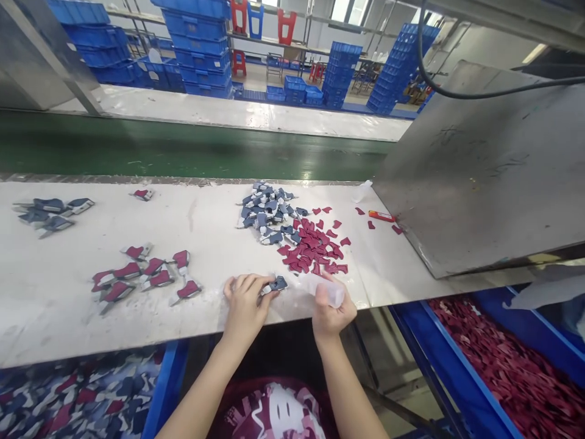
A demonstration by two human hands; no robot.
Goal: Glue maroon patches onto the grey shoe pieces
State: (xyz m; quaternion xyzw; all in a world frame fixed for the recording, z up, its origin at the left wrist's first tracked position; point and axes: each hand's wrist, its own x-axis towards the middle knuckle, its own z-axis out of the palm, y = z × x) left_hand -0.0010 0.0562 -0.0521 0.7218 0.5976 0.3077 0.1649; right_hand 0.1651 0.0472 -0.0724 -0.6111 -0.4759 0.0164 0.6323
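Observation:
My left hand pinches a small dark blue and white piece near the table's front edge. My right hand is wrapped round a translucent white bottle, its narrow end pointing left toward the piece. Just beyond my hands lies a pile of flat dark red pieces. Behind and left of it is a heap of blue and white pieces. To the left, several pieces with red tops are spread on the white table.
More blue pieces lie at the far left. A red and yellow tube rests by a metal panel. Blue bins of parts stand below the table at left and right. A green belt runs behind.

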